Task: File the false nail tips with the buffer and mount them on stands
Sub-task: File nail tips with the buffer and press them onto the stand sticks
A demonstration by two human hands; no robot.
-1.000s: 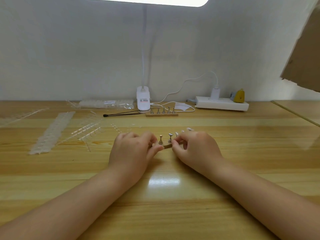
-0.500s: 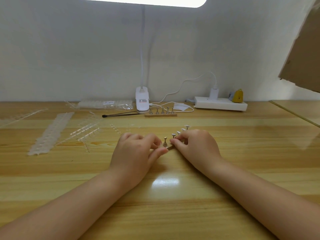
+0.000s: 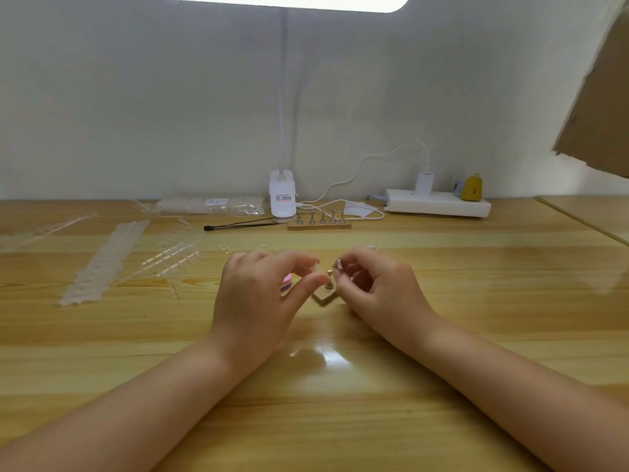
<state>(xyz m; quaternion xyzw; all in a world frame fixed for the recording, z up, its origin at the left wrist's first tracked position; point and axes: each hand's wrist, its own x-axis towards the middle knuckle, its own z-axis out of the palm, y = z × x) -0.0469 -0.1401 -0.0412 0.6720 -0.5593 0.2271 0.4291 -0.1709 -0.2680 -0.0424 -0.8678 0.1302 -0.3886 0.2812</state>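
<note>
While pinching a clear nail tip (image 3: 318,269) with the left hand (image 3: 258,301) just above the wooden base (image 3: 323,297), now pinches a metal stand (image 3: 339,264), freshly lifted off that base, with the right hand (image 3: 377,287). Probably mounting next. Pink buffer (image 3: 287,281) lying left of the base.
</note>
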